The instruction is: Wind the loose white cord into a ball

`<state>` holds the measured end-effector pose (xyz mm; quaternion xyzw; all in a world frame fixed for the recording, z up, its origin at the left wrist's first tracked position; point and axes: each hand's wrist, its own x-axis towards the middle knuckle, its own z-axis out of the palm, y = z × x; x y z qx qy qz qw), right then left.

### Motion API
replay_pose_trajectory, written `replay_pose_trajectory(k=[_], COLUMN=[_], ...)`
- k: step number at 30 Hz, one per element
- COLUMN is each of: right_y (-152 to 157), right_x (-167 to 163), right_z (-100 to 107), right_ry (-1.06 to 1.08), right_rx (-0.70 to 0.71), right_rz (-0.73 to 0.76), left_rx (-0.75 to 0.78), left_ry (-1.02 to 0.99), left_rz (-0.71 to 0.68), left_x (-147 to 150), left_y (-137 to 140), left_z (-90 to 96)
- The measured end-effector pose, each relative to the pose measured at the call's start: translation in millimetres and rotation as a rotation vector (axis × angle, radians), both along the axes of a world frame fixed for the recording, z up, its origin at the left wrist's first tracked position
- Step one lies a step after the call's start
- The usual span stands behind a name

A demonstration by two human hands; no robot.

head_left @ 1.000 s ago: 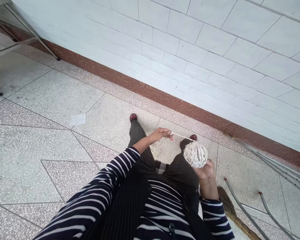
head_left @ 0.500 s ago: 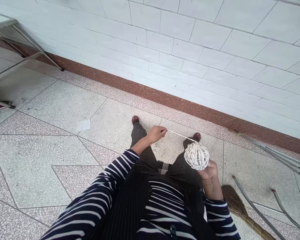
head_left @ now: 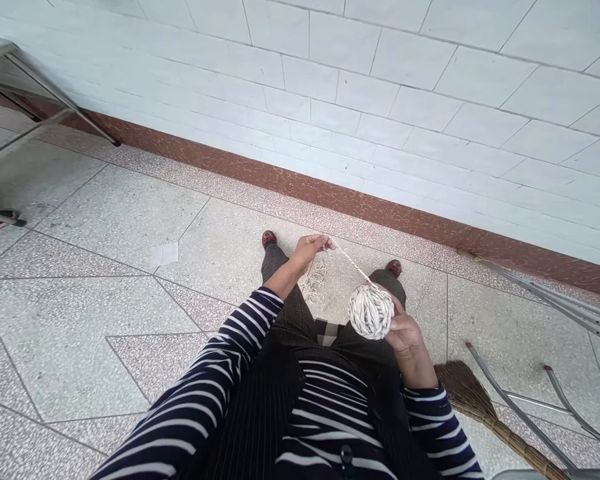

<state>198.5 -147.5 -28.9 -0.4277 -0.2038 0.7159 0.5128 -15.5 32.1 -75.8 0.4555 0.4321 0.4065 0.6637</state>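
Note:
My right hand (head_left: 405,335) is closed around the right side of a ball of white cord (head_left: 371,312), above my right thigh. From the top of the ball a taut length of cord (head_left: 351,261) slants up and left to my left hand (head_left: 314,248), whose fingers pinch it. Below my left hand, between my legs, a loose heap of the same cord (head_left: 315,283) lies on the floor. Part of the ball's right side is hidden by my fingers.
A straw broom (head_left: 473,393) lies on the floor at my right, beside metal chair legs (head_left: 510,400). A metal-legged table (head_left: 65,100) stands at upper left. A white paper (head_left: 165,255) lies on the tiles. A tiled wall (head_left: 350,87) runs across ahead.
The ball in my right hand has moved left and turned. My left hand has risen slightly, so the cord between them is shorter and steeper. More of the floor heap shows.

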Motion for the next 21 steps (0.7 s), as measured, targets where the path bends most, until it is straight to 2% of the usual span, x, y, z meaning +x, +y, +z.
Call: replay_pose_trajectory(k=[4,8,9,11,14,16,18,21], right_y=[-3,3,5,7,8,8,8,7], right_x=[-1,1,0,-2,-5,-6,-5,-3], right_z=[0,3,4,6,8,9,9,10], right_ry=[-0.05,-0.101,-0.114,-0.138,-0.168,-0.19,-0.212,-0.289], right_rx=[0.004,-0.025,-0.028,-0.021,0.001,0.002,-0.004,0.002], right_rz=[0.035,-0.018,-0.017,0.002,0.014,0.005,0.001,-0.015], left_rx=[-0.046,0.095,0.14,0.194,0.155,0.114,0.1,0.146], left_ry=[0.118,0.545,0.601,0.525,0.155,0.004,0.018,0.167], left_rz=[-0.067,-0.189,-0.207,-0.283,-0.489,-0.551,-0.556,-0.559], left_x=[-5,-8,-7,0,14,20,22,16], left_y=[5,-3,-8,-23,-48,-59,-61,-55], left_z=[-13.9,-20.9,-20.2,-15.3,-2.4,6.5,14.5,27.8])
